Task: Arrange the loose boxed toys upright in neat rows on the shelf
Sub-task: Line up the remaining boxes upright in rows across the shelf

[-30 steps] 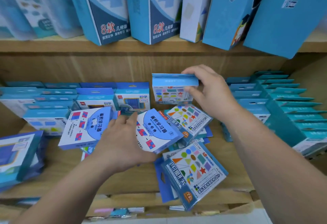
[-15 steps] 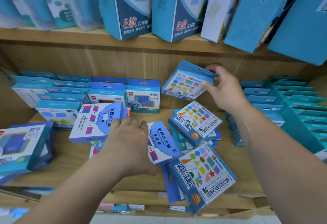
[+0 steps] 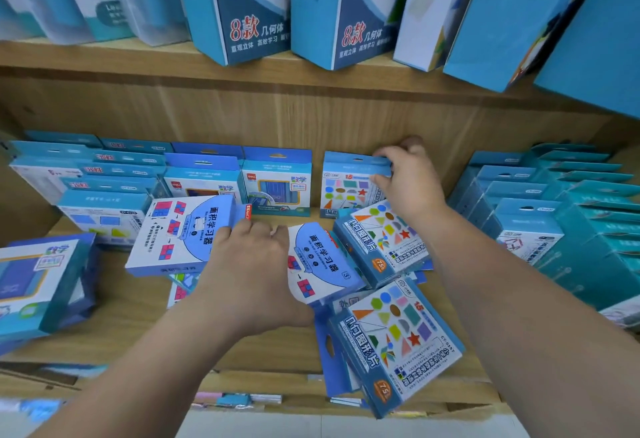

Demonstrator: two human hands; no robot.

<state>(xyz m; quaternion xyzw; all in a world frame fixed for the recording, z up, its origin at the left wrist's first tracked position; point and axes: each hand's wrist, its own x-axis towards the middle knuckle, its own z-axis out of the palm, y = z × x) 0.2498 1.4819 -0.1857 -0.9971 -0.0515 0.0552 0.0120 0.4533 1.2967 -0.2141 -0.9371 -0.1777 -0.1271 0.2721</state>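
Note:
My right hand [image 3: 408,181] grips the hang tab of a blue box printed with coloured shapes [image 3: 346,184]. That box stands upright at the back of the wooden shelf [image 3: 138,316], next to two upright blue boxes [image 3: 277,181]. My left hand [image 3: 249,264] lies on a pile of loose boxes, its fingertips on a white-and-blue box with pink squares [image 3: 180,233] and its palm over a second such box [image 3: 322,264]. Two more shape boxes lie flat, one behind [image 3: 384,240] and one at the shelf's front edge [image 3: 398,344].
Rows of upright blue boxes fill the back left [image 3: 86,174] and the right side [image 3: 554,209]. A larger blue box [image 3: 41,281] leans at the far left. Tall blue cartons [image 3: 242,4] stand on the shelf above, overhanging its edge.
My right hand has carried the tilted shape box down and set it upright at the back beside the blue boxes. My left hand has stayed on the pile.

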